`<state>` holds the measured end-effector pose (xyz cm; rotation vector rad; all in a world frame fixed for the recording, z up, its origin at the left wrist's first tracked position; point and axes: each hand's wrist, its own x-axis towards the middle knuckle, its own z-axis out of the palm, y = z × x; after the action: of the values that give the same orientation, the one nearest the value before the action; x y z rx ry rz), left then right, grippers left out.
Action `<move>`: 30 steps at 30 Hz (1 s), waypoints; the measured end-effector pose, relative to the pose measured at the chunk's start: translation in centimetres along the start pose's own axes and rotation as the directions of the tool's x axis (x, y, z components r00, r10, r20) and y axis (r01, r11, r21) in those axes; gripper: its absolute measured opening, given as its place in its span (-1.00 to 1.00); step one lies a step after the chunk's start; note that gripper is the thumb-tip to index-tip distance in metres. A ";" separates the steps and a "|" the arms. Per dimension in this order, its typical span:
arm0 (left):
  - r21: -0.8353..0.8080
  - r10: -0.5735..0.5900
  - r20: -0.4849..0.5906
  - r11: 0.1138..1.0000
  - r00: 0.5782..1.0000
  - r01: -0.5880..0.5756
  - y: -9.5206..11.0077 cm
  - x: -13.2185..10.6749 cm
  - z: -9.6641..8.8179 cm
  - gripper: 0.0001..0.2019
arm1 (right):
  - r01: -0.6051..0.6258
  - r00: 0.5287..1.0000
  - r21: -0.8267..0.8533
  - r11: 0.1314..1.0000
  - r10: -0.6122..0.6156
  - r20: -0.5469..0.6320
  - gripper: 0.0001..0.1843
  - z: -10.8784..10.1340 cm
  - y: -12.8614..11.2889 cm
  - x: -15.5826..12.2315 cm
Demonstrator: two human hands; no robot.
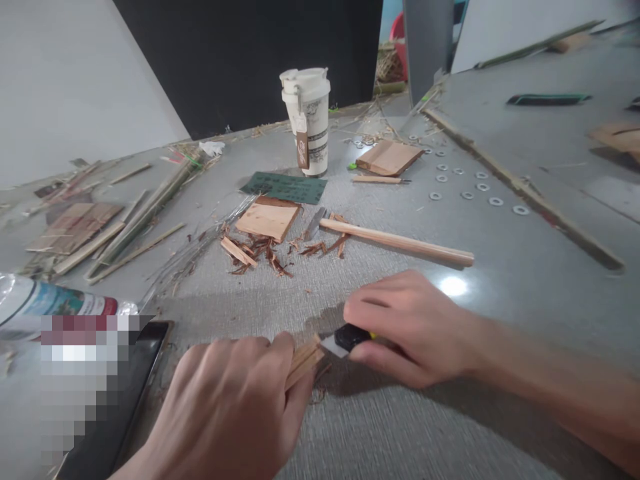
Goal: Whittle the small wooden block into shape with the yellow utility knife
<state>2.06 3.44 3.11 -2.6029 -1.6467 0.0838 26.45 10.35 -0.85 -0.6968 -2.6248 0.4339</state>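
My left hand is closed round a small strip of wood, whose end sticks out past the thumb and forefinger. In my right hand is a utility knife with a black and yellow body. Its short blade points left and meets the exposed end of the wood; how deep it cuts, I cannot tell. Brown shavings lie beyond my hands, beside a square wood block. A hammer with a pale wooden handle rests just past my right hand.
A lidded paper cup stands behind a green sandpaper sheet. Several washers lie near a second wood block and a long stick. On the left are a plastic bottle, a black tray-like object and bamboo strips.
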 end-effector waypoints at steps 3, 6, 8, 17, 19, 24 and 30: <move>0.006 -0.039 0.096 0.999 0.995 0.038 0.1 -0.2 -0.1 -0.77 | 0.007 1.000 0.029 1.000 -0.008 0.027 -0.54 0.2 -0.3 0.1; 0.013 -0.061 0.183 0.998 0.981 0.059 0.2 -0.3 -0.3 -0.73 | 0.019 0.999 0.038 0.999 -0.020 0.037 -0.54 0.3 -0.5 0.2; 0.008 -0.061 0.202 0.998 0.978 0.061 0.3 -0.2 -0.4 -0.73 | 0.025 0.999 0.034 0.999 -0.027 0.044 -0.54 0.3 -0.6 0.2; -0.039 -0.107 0.275 0.992 0.956 0.122 0.5 0.4 -0.7 -0.70 | 0.024 1.000 -0.075 0.997 -0.022 0.022 -0.49 0.0 -1.0 0.4; -0.021 -0.118 0.240 0.992 0.964 0.126 0.4 0.3 -0.7 -0.67 | 0.023 1.000 -0.118 0.993 -0.024 -0.004 -0.47 0.1 -0.8 0.4; -0.048 -0.006 0.169 0.999 0.986 0.015 0.7 -0.4 -0.6 -0.74 | -0.221 0.975 -0.318 0.922 0.211 -0.067 -0.53 0.0 1.5 0.3; -0.091 -0.013 0.254 0.995 0.967 0.038 0.6 -0.4 -0.8 -0.73 | -0.284 0.952 -0.284 0.916 0.235 -0.196 -0.60 -0.8 2.8 0.1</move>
<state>2.51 2.79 3.81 -2.7380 -1.8037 0.3604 27.87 12.91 -1.21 -1.1426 -2.4795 0.0301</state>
